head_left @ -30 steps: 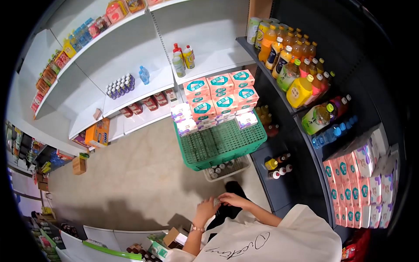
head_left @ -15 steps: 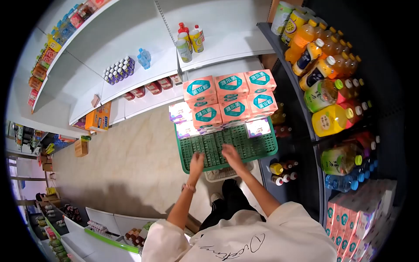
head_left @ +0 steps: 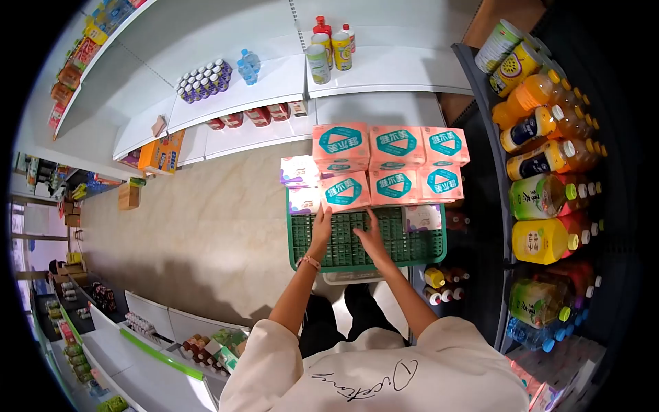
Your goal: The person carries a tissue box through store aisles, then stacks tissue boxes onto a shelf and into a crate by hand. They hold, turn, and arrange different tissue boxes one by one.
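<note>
Several pink tissue packs [head_left: 344, 190] with teal emblems stand stacked in rows at the back of a green plastic basket [head_left: 298, 262]. White and purple packs [head_left: 299, 171] sit at the stack's left side, and another white pack [head_left: 421, 219] lies at its right front. My left hand [head_left: 320, 230] is at the lower front edge of the left pink pack, fingers stretched out; I cannot tell if they touch it. Over the slatted basket floor, my right hand [head_left: 371, 237] points toward the middle pink pack, thumb and fingers apart. Neither hand holds anything.
White shelves [head_left: 391, 69] run along the back with cans [head_left: 318, 64] and small bottles [head_left: 204, 80]. A dark rack [head_left: 473, 103] with juice bottles [head_left: 542, 241] stands close on the right. An orange box [head_left: 160, 152] rests on the lower left shelf.
Both hands have moved forward from the basket's near edge toward the pink packs, and their fingers have straightened. The view has shifted, so the shelves and basket appear further right.
</note>
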Motion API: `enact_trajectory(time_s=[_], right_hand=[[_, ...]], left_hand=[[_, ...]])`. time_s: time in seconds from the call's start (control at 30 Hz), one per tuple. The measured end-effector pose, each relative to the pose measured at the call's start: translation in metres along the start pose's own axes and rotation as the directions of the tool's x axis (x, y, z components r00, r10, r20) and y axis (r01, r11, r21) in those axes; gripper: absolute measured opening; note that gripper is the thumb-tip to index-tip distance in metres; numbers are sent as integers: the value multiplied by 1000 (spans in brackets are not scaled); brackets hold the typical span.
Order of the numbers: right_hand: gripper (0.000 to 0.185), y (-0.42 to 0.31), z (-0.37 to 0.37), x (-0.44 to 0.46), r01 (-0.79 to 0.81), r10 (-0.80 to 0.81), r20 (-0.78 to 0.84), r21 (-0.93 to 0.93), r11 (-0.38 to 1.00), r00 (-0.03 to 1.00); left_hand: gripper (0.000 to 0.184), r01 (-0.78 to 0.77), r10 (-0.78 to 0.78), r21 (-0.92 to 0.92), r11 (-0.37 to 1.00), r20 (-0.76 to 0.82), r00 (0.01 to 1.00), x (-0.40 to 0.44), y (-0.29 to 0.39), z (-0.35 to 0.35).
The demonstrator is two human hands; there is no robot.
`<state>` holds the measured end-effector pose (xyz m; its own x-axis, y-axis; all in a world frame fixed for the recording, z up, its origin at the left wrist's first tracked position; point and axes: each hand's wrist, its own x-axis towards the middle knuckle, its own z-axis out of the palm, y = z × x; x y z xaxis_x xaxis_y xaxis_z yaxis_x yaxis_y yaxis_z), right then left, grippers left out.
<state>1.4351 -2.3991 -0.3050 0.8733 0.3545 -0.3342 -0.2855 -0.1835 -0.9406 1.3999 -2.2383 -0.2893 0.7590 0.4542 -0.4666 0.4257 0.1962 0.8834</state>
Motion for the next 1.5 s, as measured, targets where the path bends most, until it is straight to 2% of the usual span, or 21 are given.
enact_trajectory(time_s=[0.07, 0.1, 0.2, 0.23, 0.33, 0.37, 0.47, 0.53, 0.6, 0.67, 0.73, 0.77, 0.8, 0.83, 0.97, 1.0, 1.07, 1.1, 1.23, 1.37, 1.5], right_hand=[[76, 1, 5, -4, -28, 32, -81, 41, 999, 996], [78, 1, 3, -5, -101, 107, -44, 130, 986, 993], [78, 11, 8, -1, -130, 133, -88, 40, 991, 987], [72, 3, 9, -6, -171, 173, -79, 31, 985, 982], [66, -13, -11, -13, -377, 343, 210, 149, 914, 916], [62, -28, -9, -25, -363, 332, 186, 169, 916, 925], [65, -32, 0, -52, -356, 343, 112, 122, 927, 932], [68, -27, 20, -75, -396, 383, 146, 68, 916, 912], [70, -18, 55, -102, -425, 418, 186, -8, 905, 889], [66, 2, 94, -127, -461, 412, 337, 78, 884, 847], [62, -11, 151, -159, -451, 384, 471, 33, 892, 794], [59, -35, 186, -179, -444, 396, 552, -51, 894, 734], [59, -17, 217, -187, -465, 287, 709, 66, 883, 645], [59, -29, 252, -202, -487, 302, 770, 13, 873, 562], [65, -75, 381, -253, -467, 284, 919, -131, 874, 274], [64, -89, 406, -262, -379, 299, 925, -197, 904, 233], [64, -119, 448, -279, -190, 333, 927, -301, 935, 172], [59, -128, 468, -284, -145, 317, 944, -301, 942, 97], [45, -143, 518, -295, -23, 365, 930, -366, 930, -32], [35, -139, 545, -311, 75, 417, 908, -413, 907, -35], [35, -132, 585, -322, 100, 475, 876, -467, 879, -81]], left_hand=[[64, 38, -36, -54, 998, 32, 999, 2, -12, -4], [68, 21, -8, -150, 988, 82, 997, 5, -17, -6], [69, 285, -261, -311, 907, 119, 958, 2, -4, -10], [61, 276, -246, -346, 897, 129, 961, 7, -10, -12], [58, 204, -113, -359, 911, 259, 959, 2, -12, -26], [39, 192, -79, -364, 911, 303, 950, -4, -17, -35], [29, 277, -96, -469, 838, 374, 922, -35, -49, -60], [22, 332, -106, -467, 820, 446, 889, -84, -39, -97], [23, 362, -74, -649, 669, 426, 902, -120, -76, -142], [26, 263, -172, -613, 745, 205, 964, -191, -53, -196], [31, 298, -219, -554, 777, 206, 954, -234, -82, -269], [35, 287, -249, -527, 800, 144, 958, -258, -75, -307], [38, 285, -283, -506, 815, 81, 956, -292, -65, -336], [39, 243, -278, -473, 847, -6, 960, -323, -58, -368], [38, 89, -171, -351, 932, -212, 962, -415, -52, -487], [36, 32, -145, -395, 918, -261, 954, -433, -48, -503], [33, -19, -134, -394, 919, -359, 924, -464, -36, -521], [33, -59, -119, -394, 917, -412, 903, -474, -33, -523], [36, -229, -123, -486, 843, -590, 798, -491, -56, -519], [33, -398, -308, -629, 667, -720, 622, -487, -69, -496], [29, -446, -406, -687, 573, -711, 574, -488, -89, -516]])
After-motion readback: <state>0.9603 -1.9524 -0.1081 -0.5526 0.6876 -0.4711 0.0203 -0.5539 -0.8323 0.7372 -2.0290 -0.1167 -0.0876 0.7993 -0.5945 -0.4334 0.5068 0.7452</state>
